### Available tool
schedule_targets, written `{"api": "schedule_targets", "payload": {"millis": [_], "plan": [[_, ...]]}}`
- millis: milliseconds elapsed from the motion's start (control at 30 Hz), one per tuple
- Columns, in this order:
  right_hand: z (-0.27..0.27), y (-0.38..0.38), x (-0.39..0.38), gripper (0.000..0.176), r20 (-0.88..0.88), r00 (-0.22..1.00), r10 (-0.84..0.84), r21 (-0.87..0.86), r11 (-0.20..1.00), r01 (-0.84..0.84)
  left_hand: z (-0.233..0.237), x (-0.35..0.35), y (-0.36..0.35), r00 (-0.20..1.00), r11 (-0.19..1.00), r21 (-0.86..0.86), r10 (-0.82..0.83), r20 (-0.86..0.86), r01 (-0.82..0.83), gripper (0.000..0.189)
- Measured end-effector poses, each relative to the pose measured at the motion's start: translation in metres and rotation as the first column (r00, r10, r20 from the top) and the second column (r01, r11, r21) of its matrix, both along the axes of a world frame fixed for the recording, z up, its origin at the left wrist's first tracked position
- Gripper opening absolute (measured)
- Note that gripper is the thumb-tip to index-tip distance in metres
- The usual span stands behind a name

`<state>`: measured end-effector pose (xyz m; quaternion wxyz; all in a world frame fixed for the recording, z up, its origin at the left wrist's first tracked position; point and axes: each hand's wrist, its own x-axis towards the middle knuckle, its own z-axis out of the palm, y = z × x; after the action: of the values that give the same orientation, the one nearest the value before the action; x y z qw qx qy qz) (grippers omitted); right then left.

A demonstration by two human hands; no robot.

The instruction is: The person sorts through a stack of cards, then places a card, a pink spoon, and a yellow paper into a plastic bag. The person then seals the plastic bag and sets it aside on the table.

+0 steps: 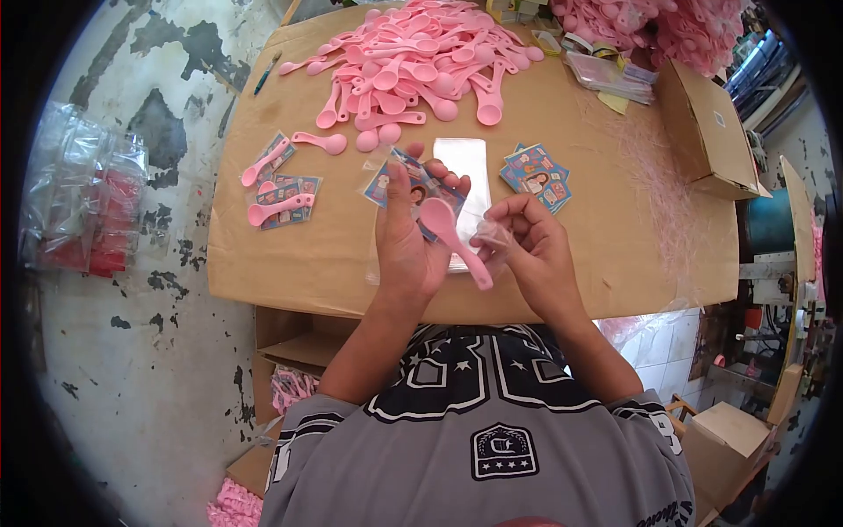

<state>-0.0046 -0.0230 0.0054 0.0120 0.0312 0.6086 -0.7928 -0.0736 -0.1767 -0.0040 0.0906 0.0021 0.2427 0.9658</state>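
My left hand [413, 237] is closed around a clear plastic bag with a blue printed card [414, 189] in it, the thumb lying over the card. A pink spoon [452, 239] lies at the card's lower right, its bowl up by the card and its handle toward me. Fingers of my right hand [529, 237] pinch the clear plastic at the bag's end [493, 239], beside the spoon handle. Under the hands a stack of clear bags [463, 158] lies on the table. To the right sits a small pile of blue cards [537, 176].
A big heap of pink spoons [413, 53] covers the back of the cardboard-topped table [632, 237]. Bagged spoons with cards [283, 206] lie at the left, near a pen [268, 73]. An open cardboard box [702, 127] stands at the right edge.
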Motion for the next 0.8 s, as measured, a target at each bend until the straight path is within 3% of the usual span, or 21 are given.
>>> {"api": "schedule_targets", "payload": {"millis": [100,200,400,500,600,800], "plan": [[0.009,0.002,0.003,0.023,0.11,0.993,0.034,-0.112,0.993,-0.022,-0.004,-0.002,0.002,0.999,1.0,0.018,0.007,0.042,-0.008,0.047],[0.013,0.005,0.009,0.031,0.241,0.968,0.072,-0.073,0.996,-0.056,-0.007,-0.007,0.0,0.998,0.999,-0.002,0.038,0.055,-0.038,0.046],[0.017,0.006,0.019,0.043,0.175,0.97,0.168,-0.101,0.983,-0.152,-0.01,-0.012,-0.004,0.994,0.999,-0.02,0.049,0.099,-0.048,0.044],[0.014,0.009,0.017,0.035,0.226,0.967,0.12,-0.084,0.991,-0.104,-0.013,-0.015,-0.009,0.994,0.998,-0.017,0.066,0.083,-0.065,0.044],[0.007,0.012,0.013,0.024,0.244,0.955,0.168,0.012,0.984,-0.177,-0.013,-0.015,-0.009,0.995,0.997,-0.012,0.071,0.067,-0.07,0.045],[0.001,0.002,0.011,0.016,0.193,0.978,0.078,0.12,0.988,-0.103,-0.01,-0.009,-0.007,0.998,0.996,-0.06,0.067,0.015,-0.066,0.045]]}}
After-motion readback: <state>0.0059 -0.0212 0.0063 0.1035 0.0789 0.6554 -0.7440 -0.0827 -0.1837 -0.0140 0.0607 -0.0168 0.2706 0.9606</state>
